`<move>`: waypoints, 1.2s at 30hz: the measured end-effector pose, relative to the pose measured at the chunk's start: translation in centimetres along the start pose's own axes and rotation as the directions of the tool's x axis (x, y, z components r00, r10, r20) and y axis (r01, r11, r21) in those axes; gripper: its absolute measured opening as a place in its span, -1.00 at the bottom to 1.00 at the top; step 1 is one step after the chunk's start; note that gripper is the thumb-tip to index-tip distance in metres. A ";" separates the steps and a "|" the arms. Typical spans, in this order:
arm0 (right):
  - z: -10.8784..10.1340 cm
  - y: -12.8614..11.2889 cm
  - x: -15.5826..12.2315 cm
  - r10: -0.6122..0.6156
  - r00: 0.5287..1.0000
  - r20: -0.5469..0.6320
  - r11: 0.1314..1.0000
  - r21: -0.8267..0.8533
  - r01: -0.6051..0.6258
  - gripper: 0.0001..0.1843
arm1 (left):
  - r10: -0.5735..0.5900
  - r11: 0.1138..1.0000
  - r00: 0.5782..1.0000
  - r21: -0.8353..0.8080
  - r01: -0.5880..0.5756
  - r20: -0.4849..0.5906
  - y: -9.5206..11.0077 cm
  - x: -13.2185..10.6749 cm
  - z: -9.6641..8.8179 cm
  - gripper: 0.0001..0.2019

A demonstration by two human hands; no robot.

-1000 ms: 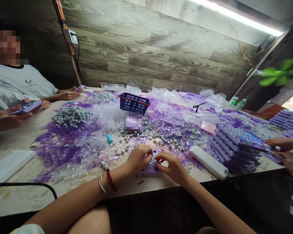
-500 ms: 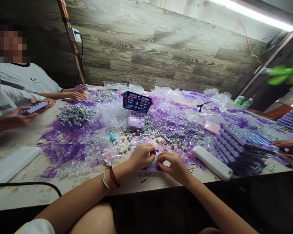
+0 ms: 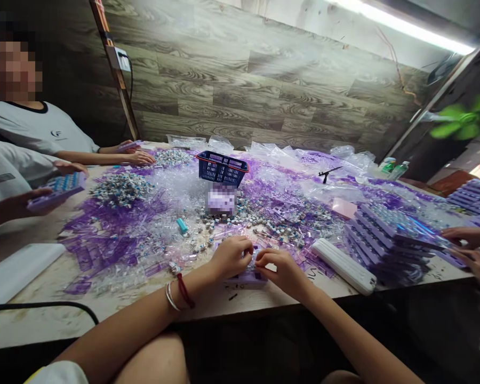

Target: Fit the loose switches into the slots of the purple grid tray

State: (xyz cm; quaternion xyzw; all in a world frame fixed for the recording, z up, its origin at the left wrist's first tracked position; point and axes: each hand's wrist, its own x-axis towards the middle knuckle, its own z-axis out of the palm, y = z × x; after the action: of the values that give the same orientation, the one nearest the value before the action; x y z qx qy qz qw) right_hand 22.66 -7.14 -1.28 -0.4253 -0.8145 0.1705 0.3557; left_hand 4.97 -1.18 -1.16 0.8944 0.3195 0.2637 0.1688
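My left hand (image 3: 231,257) is over a small purple plastic panel (image 3: 248,279) lying near the table's front edge. Its fingers are curled in a pinch, and whatever they hold is hidden. From the other side my right hand (image 3: 282,271) reaches to the panel's right part, thumb and forefinger tips brought together in a ring. Anything between those tips is too small to name. The panel's middle has clear or whitish parts on it, partly covered by my fingers. Loose small white-and-blue pieces (image 3: 260,217) lie just beyond the hands.
Purple and clear plastic pieces (image 3: 116,250) cover much of the table. A dark blue basket (image 3: 223,169) stands behind, a turquoise block (image 3: 182,226) to the left. A white bar (image 3: 344,266) and stacked purple panels (image 3: 378,248) lie right. Co-workers' hands (image 3: 474,253) are at both sides.
My hands stay at the panel, with slight finger movement. At left, a co-worker has tilted a purple panel so its blue-white top shows. The view has shifted slightly.
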 end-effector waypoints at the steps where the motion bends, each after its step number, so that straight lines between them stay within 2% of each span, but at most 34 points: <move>1: 0.0 -0.1 0.1 -0.001 1.000 0.006 1.000 -0.003 0.001 -0.86 | 0.002 1.000 1.000 0.004 -0.002 0.006 0.0 0.0 0.0 -0.87; 7: -0.2 -0.8 0.5 0.010 0.997 0.078 0.998 -0.058 -0.005 -0.81 | 0.010 0.999 0.999 0.037 -0.012 0.045 -0.1 0.1 0.0 -0.86; 11: -0.1 -1.1 0.4 0.028 0.997 0.068 0.996 -0.087 -0.022 -0.80 | 0.010 1.000 0.999 0.029 -0.011 0.053 0.0 0.1 0.0 -0.86; 17: 0.2 -0.4 -0.4 0.045 0.998 -0.044 0.999 -0.010 -0.045 -0.86 | 0.023 0.999 0.998 0.040 -0.025 0.058 -0.1 0.1 -0.1 -0.86; 23: 0.3 0.6 -0.6 0.097 0.993 -0.065 0.974 0.211 -0.081 -0.83 | 0.029 0.999 0.998 0.035 -0.031 0.059 -0.1 0.2 -0.2 -0.86; 29: 0.0 0.7 -0.5 0.065 0.996 -0.067 0.986 0.156 -0.054 -0.81 | 0.007 1.000 0.998 0.021 -0.008 0.065 0.0 0.1 -0.4 -0.85; 36: 0.0 0.8 -0.4 -0.017 0.999 -0.034 0.999 0.048 0.019 -0.85 | 0.033 0.999 0.998 0.031 -0.035 0.057 -0.1 0.2 -0.3 -0.85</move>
State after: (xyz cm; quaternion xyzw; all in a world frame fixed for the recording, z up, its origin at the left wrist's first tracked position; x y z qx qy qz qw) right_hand 23.25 -7.00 -1.91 -0.4120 -0.8080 0.1798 0.3809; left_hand 4.91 -0.93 -0.90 0.9094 0.3034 0.2360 0.1589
